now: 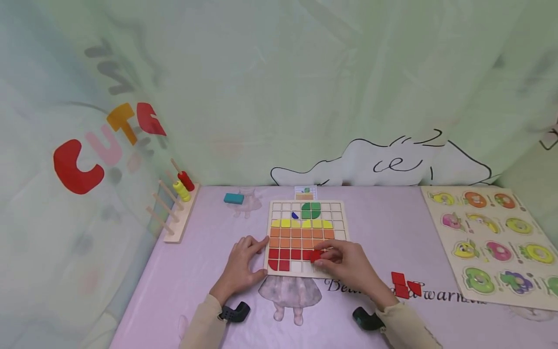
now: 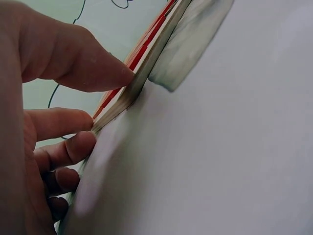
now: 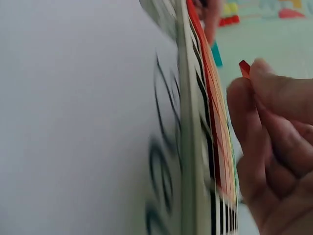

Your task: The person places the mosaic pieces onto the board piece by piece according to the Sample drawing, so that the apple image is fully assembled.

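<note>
The wooden mosaic board (image 1: 344, 218) lies flat, its grid partly filled with red, orange, yellow, green and blue tiles. My left hand (image 1: 241, 264) holds the board's near left corner, thumb on the front edge and index finger on the left side, as the left wrist view shows. Between the thumb and index finger of my right hand (image 1: 344, 261) is a small red tile (image 3: 245, 68), above the board's lower right part. In the head view this tile (image 1: 316, 255) overlaps the red row, and the fingers partly hide the cells to its right.
Several loose red tiles (image 1: 398, 278) lie right of my right forearm. A picture card (image 1: 305, 192) sits behind the board. Farther left are a teal block (image 1: 234, 198) and a peg stand (image 1: 174, 237) with yellow and red beads. A fruit puzzle board (image 1: 479, 230) occupies the right side.
</note>
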Available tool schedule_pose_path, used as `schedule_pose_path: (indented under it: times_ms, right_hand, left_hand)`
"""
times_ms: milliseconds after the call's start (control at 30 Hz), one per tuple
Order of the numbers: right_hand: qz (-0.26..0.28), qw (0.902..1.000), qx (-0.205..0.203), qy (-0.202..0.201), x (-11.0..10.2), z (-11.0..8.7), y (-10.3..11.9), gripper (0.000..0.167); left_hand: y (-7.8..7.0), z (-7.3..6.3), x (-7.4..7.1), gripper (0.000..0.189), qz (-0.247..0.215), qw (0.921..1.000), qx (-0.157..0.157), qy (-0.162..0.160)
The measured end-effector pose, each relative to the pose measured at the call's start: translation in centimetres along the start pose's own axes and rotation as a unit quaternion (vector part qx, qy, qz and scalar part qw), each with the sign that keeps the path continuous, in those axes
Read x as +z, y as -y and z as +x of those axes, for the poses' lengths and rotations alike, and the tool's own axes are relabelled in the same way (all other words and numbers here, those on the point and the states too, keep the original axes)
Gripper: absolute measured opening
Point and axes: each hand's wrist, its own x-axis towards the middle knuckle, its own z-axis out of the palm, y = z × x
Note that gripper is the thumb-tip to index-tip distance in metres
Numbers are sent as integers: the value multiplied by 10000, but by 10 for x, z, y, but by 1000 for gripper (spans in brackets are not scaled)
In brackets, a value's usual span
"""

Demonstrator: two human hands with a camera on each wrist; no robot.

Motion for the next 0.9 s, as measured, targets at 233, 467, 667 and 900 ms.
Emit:
schedule_pose_path:
  times_ms: [233, 467, 667, 900]
  right_hand:
    - [-671, 9976, -144, 70, 30, 9, 13, 26]
    - [-1058, 9943, 14, 113, 40, 11, 19, 28]
    - [-1147, 9933, -71, 78, 40, 10, 20, 20]
    - [-1374, 9904, -125, -58, 43, 12, 22, 14]
  left_hand:
    - [0, 0, 0, 80, -22, 10000, 13, -34]
    - [0, 0, 1, 81, -33, 10000, 28, -3]
    - [0, -1, 1, 80, 28, 10000, 36, -16]
    - [0, -1, 2, 79, 2, 10000, 50, -73]
